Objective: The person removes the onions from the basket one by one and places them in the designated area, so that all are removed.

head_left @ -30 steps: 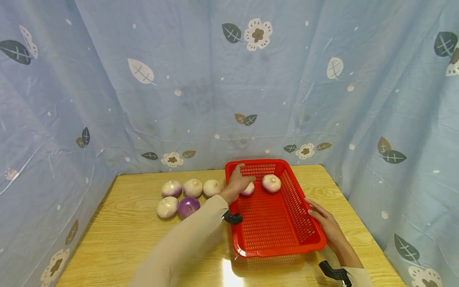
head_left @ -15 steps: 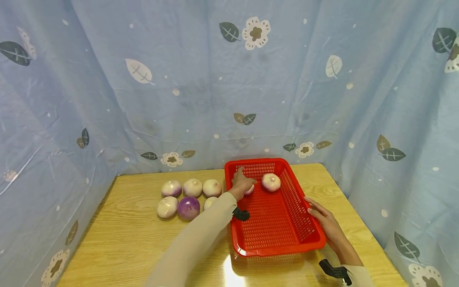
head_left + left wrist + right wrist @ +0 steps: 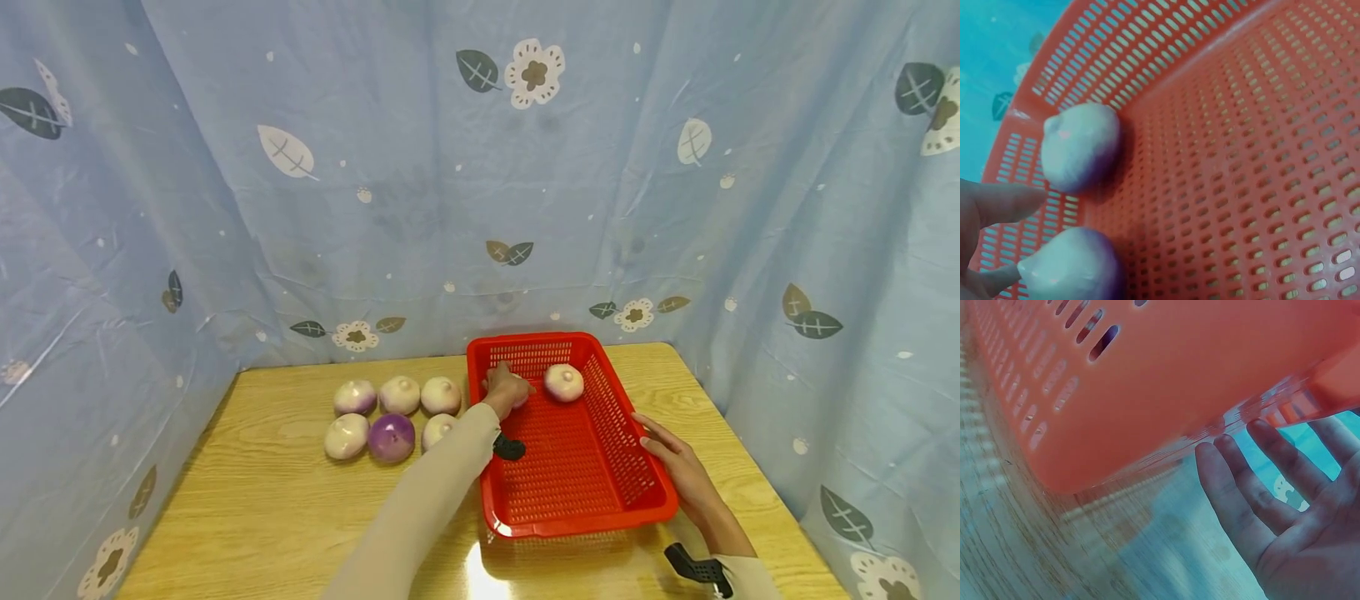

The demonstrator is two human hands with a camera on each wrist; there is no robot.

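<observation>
While the left hand [image 3: 506, 387] reaches into the far left corner of the red basket [image 3: 592, 492], its fingers [image 3: 1004, 203] curl about a pale onion [image 3: 1075, 269] on the mesh floor. A second onion [image 3: 564, 382] lies just beside it. Along the basket's right wall, the right hand [image 3: 675, 467] rests with straight, slightly spread fingers [image 3: 1235, 506]. Six more onions [image 3: 390, 412] sit left of the basket on the worktop [image 3: 247, 508].
</observation>
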